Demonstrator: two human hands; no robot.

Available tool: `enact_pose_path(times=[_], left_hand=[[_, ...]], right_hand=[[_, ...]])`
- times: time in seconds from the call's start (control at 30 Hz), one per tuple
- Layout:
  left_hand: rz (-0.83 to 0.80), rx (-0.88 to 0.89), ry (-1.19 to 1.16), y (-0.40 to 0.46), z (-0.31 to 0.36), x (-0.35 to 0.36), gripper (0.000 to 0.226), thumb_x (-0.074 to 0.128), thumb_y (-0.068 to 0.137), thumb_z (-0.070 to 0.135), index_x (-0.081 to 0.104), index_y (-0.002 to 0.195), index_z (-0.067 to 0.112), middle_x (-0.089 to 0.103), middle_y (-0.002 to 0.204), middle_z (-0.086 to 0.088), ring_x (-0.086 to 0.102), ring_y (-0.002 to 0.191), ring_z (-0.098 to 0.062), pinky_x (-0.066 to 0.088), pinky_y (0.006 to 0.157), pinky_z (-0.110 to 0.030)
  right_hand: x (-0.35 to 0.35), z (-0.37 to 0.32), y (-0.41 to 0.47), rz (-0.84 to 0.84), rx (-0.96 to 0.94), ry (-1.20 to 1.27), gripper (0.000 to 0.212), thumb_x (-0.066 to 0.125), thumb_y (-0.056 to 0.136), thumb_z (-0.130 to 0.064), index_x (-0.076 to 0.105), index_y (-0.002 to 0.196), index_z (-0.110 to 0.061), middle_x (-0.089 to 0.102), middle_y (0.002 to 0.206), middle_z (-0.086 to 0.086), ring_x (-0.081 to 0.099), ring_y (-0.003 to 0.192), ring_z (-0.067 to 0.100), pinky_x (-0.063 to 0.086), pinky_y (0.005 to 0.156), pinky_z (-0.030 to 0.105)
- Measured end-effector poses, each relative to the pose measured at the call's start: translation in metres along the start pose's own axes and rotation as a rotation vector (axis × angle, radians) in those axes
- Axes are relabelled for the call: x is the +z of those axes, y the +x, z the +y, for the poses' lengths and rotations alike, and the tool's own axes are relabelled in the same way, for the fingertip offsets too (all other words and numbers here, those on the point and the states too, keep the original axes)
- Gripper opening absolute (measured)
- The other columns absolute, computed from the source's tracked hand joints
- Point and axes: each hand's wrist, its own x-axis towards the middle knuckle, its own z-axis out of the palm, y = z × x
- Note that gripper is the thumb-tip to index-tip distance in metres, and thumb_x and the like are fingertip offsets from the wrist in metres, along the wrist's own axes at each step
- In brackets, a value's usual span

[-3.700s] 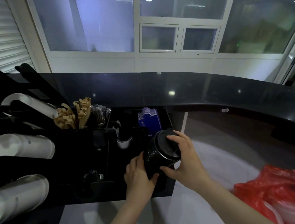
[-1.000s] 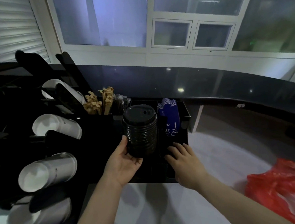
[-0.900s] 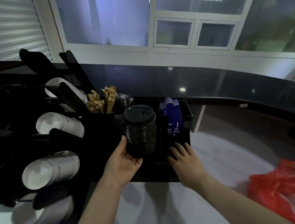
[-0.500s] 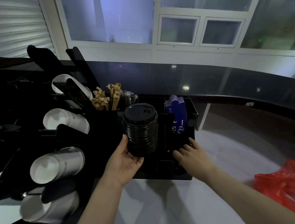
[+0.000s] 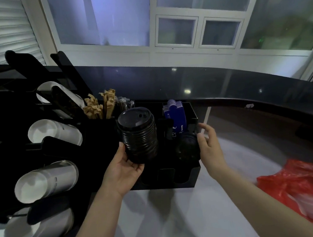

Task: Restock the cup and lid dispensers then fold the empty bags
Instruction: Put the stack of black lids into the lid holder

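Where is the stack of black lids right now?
In the head view, the stack of black lids sits centre frame, gripped from below by the left hand, over the black organizer, between the brown packets and the blue sleeves.

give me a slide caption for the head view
Left hand holds a ribbed stack of black plastic lids; right hand lifts a smaller black lid stack.

I see open pale counter [image 5: 179, 220] between my forearms and in front of the black organizer [image 5: 193, 179], a clear lane for my hands. On the left, the cup dispenser rack [image 5: 46, 146] with its protruding cup stacks [image 5: 47, 179] crowds that side. The red bag [image 5: 300, 187] blocks the right, and the organizer's front wall stands close ahead.
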Motion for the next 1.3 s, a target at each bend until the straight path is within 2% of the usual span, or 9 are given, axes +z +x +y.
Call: enact_pose_path(times=[0.13,0.2,0.27,0.4,0.67,0.77,0.87,1.03,1.3], left_hand=[[0.005,0.012,0.005,0.002,0.001,-0.002,0.067,0.067,0.071,0.043,0.056,0.13,0.012,0.069,0.114,-0.009,0.062,0.109,-0.024,0.051,0.081,-0.035],[0.006,0.019,0.013,0.002,0.001,-0.004,0.064,0.067,0.071,0.044,0.057,0.126,0.013,0.07,0.113,-0.009,0.065,0.106,-0.023,0.052,0.08,-0.034],[0.014,0.026,0.02,0.002,0.002,-0.007,0.063,0.067,0.071,0.044,0.058,0.125,0.013,0.069,0.116,-0.009,0.065,0.106,-0.022,0.052,0.08,-0.033],[0.019,0.043,0.022,0.002,0.003,-0.012,0.065,0.065,0.074,0.044,0.055,0.13,0.013,0.067,0.119,-0.008,0.062,0.112,-0.023,0.049,0.087,-0.034],[0.034,0.049,0.029,0.007,0.0,-0.015,0.061,0.065,0.075,0.044,0.057,0.126,0.012,0.067,0.12,-0.008,0.059,0.116,-0.022,0.049,0.086,-0.033],[0.034,0.038,0.033,0.011,0.0,-0.016,0.061,0.066,0.075,0.044,0.057,0.127,0.012,0.064,0.124,-0.009,0.059,0.116,-0.023,0.049,0.086,-0.034],[0.018,0.033,0.044,0.014,0.002,-0.018,0.057,0.067,0.075,0.043,0.06,0.123,0.013,0.065,0.122,-0.008,0.062,0.113,-0.022,0.05,0.085,-0.034],[-0.003,0.025,0.042,0.021,0.003,-0.018,0.057,0.066,0.075,0.043,0.059,0.123,0.014,0.066,0.123,-0.007,0.061,0.114,-0.022,0.049,0.089,-0.035],[-0.031,0.013,0.054,0.025,0.003,-0.016,0.044,0.064,0.075,0.043,0.065,0.11,0.016,0.07,0.114,-0.005,0.064,0.108,-0.021,0.053,0.084,-0.035]], right_hand=[[0.008,-0.001,-0.002,0.089,0.24,0.26,0.028,0.043,0.101,-0.032,0.07,0.094,-0.026,0.069,0.104,0.004,0.066,0.097,0.022,0.057,0.084,0.046],[0.008,0.0,-0.003,0.064,0.335,0.367,0.026,0.05,0.098,-0.037,0.071,0.095,-0.021,0.072,0.102,0.008,0.068,0.094,0.024,0.058,0.079,0.042],[0.005,0.001,-0.004,0.007,0.365,0.473,0.014,0.055,0.095,-0.017,0.068,0.1,-0.017,0.07,0.102,0.009,0.068,0.092,0.026,0.056,0.072,0.037],[-0.004,0.004,-0.006,0.025,0.357,0.562,0.042,0.042,0.083,0.013,0.063,0.108,-0.014,0.068,0.1,0.012,0.068,0.082,0.025,0.054,0.059,0.031],[-0.009,0.027,-0.017,0.346,0.519,0.516,0.044,0.07,0.083,-0.003,0.054,0.123,-0.011,0.065,0.099,0.007,0.065,0.087,0.017,0.05,0.077,0.027],[-0.005,0.033,-0.024,0.376,0.433,0.375,0.035,0.072,0.082,-0.008,0.058,0.114,-0.015,0.067,0.098,0.004,0.066,0.085,0.015,0.053,0.073,0.028],[0.002,0.03,-0.026,0.311,0.252,-0.048,0.03,0.074,0.081,-0.016,0.059,0.107,-0.021,0.065,0.102,-0.001,0.064,0.094,0.02,0.052,0.087,0.038],[0.015,0.02,-0.018,0.014,-0.022,-0.75,0.036,0.065,0.087,-0.021,0.06,0.122,-0.018,0.057,0.114,0.001,0.057,0.103,0.021,0.038,0.081,0.022],[0.028,0.001,0.005,-0.235,-0.104,-1.07,0.024,0.057,0.091,-0.014,0.063,0.114,-0.009,0.06,0.111,0.013,0.056,0.102,0.032,0.041,0.077,0.032]])
